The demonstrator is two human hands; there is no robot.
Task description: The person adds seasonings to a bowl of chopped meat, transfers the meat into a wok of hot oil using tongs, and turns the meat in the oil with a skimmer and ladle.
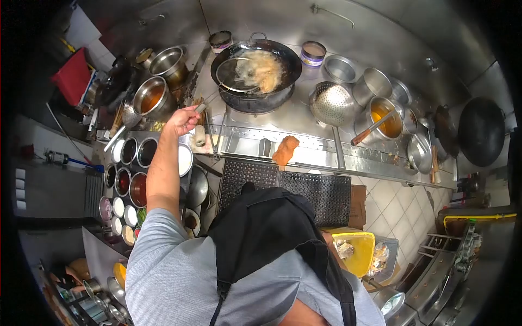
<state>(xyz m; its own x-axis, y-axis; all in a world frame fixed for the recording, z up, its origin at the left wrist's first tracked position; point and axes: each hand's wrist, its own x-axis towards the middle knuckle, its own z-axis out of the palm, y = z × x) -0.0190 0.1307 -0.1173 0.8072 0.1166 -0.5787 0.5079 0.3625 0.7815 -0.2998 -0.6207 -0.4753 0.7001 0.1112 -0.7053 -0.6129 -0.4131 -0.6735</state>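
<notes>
Right hand not being shown; state can't be told. Cloth (pixel 286 150) is being left on the counter's (pixel 305 93) front edge. Toward that edge's left end, strainer (pixel 230 69) handle is being gripped by the left hand (pixel 182 120), fingers curled closed. Strainer's round head is being held over the left side of the wok (pixel 291 58), near the counter's back edge. Food (pixel 266 77) is being bubbled in oil there, beside the head. Step: apparently deep-frying. Next move is probably calling for the head being slid under the food, kept level.
</notes>
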